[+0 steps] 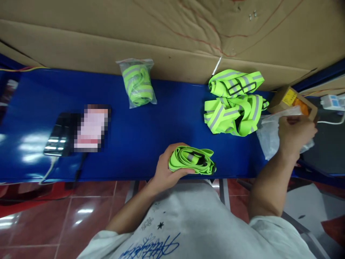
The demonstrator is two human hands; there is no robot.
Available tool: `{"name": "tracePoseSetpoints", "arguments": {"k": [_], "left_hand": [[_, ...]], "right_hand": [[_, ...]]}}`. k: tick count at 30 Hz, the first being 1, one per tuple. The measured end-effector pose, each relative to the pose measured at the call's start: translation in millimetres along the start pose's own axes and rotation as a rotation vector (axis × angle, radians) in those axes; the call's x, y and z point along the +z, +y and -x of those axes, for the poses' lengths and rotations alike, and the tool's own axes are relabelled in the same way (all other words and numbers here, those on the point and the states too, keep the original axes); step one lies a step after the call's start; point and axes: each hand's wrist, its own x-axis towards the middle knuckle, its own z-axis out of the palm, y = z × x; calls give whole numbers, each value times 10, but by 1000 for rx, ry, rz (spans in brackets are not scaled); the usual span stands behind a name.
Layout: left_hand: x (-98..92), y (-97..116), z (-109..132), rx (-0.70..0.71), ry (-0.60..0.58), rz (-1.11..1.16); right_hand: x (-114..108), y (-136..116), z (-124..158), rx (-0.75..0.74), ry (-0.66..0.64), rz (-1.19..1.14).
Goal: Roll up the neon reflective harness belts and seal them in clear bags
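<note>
My left hand is wrapped round a rolled-up neon green reflective strap with grey bands and black buckle parts, held at the front edge of the blue table. Over on the right, my right hand is closed with its fingers curled at the top of the clear plastic bags; its fingertips are partly hidden. Between the hands and farther back lie a loose heap of reflective straps and a folded bundle of reflective straps with black buckles.
A clear bag with a green strap inside lies by the cardboard-covered wall. At left are a phone and a black device with cables. A small open carton stands behind the plastic bags, near a white plug.
</note>
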Motion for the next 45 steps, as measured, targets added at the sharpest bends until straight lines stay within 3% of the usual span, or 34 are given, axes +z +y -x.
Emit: {"name": "tracePoseSetpoints", "arguments": {"k": [2, 4, 8, 11, 13, 16, 21, 29, 33, 40, 45], "left_hand": [[7, 15, -5, -11, -41, 54], [26, 33, -43, -27, -91, 108], [85, 84, -146, -85, -281, 133], [118, 100, -174, -181, -420, 103], [119, 84, -165, -203, -432, 102], [90, 46, -138, -205, -416, 74], [60, 14, -124, -372, -395, 90], [140, 13, -170, -558, -243, 140], [143, -19, -182, -496, -154, 194], [157, -50, -177, -355, -151, 176], [119, -66, -163, -249, -92, 166]], "right_hand": [[-70, -264, 246, -8, 98, -41], [-180, -587, 583, -118, 62, -170], [-331, -1187, 1189, -480, -252, -440], [-319, -1392, 1359, -633, -546, -585], [-295, -1416, 1362, -679, -745, -676], [-289, -1397, 1320, -619, -875, -762], [-372, -1407, 1323, -405, -851, -761], [-560, -1455, 1426, -535, -735, -728], [-580, -1455, 1422, -600, -731, -752], [-554, -1358, 1395, -733, -734, -749], [-550, -1270, 1389, -749, -596, -722]]}}
